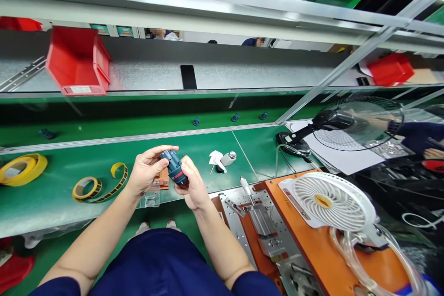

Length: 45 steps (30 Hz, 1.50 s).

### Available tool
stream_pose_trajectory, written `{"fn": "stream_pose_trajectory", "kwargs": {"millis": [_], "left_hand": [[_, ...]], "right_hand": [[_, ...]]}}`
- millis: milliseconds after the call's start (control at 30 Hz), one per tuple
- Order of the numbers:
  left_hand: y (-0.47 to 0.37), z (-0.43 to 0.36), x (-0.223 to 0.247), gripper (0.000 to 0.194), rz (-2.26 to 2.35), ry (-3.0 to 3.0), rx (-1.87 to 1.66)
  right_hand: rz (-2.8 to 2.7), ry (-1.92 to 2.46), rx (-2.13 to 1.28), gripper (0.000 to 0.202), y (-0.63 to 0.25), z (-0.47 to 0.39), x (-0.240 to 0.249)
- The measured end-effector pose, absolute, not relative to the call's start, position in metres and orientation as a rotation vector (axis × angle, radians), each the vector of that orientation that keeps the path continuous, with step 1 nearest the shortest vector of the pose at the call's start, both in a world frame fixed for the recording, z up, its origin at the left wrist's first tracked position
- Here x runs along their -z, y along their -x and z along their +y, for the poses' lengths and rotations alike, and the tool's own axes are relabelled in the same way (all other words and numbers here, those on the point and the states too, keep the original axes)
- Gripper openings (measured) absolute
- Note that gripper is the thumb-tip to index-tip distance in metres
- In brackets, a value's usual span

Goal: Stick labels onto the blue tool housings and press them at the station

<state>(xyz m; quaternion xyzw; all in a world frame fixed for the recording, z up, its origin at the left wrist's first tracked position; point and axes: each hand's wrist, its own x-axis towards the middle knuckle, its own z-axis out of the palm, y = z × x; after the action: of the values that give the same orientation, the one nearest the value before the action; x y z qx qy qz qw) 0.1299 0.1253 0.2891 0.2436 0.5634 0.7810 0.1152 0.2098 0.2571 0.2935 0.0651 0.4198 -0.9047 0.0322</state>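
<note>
Between my two hands, over the front edge of the green bench, is a dark blue battery pack [175, 167] with red "BOSCH" lettering on its side. My left hand [150, 169] pinches its upper end with thumb and fingers. The lower end is wrapped by my right hand [194, 185]. Partly hidden behind the pack sits an orange-brown fixture block [161, 179], and a clear plastic piece [151, 198] is at the bench edge below my left hand. To the right of my hands lie a small white bottle [229, 158] and a crumpled white tissue [215, 158].
Yellow tape rolls [26, 169] lie at left. A metal fixture with a cylinder [262, 219] and a white fan [329, 201] stand at right, near a black fan [333, 120]. Several small blue parts [235, 117] line the back. The shelf holds a red bin [79, 64] and phone [188, 77].
</note>
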Motion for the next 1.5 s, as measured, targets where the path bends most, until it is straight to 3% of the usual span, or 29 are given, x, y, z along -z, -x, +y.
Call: {"fn": "stream_pose_trajectory", "kwargs": {"millis": [167,400,667,900,1067,1233,1500], "left_hand": [[-0.144,0.139,-0.297,0.023,1.743,-0.688,-2.393],[-0.155,0.139,-0.33,0.026,2.354,-0.644,-2.003],[-0.16,0.136,-0.336,0.025,2.573,-0.614,-1.828],[-0.151,0.14,-0.327,0.028,2.354,-0.594,-1.917],[-0.15,0.148,-0.315,0.031,2.089,-0.547,-2.075],[-0.154,0.156,-0.301,0.038,1.774,-0.469,-2.164],[-0.154,0.15,-0.298,0.072,1.271,-0.582,-2.042]], "right_hand": [[1.0,-0.101,2.553,0.055,-0.212,0.25,-0.291],[1.638,-0.033,2.502,0.048,-0.225,0.252,-0.288],[2.192,0.121,2.184,0.043,-0.226,0.258,-0.289],[2.157,0.085,2.21,0.04,-0.228,0.261,-0.29],[1.927,0.099,2.478,0.051,-0.236,0.268,-0.289],[2.072,-0.001,2.595,0.058,-0.242,0.278,-0.283],[2.54,-0.169,2.409,0.063,-0.246,0.28,-0.286]]}}
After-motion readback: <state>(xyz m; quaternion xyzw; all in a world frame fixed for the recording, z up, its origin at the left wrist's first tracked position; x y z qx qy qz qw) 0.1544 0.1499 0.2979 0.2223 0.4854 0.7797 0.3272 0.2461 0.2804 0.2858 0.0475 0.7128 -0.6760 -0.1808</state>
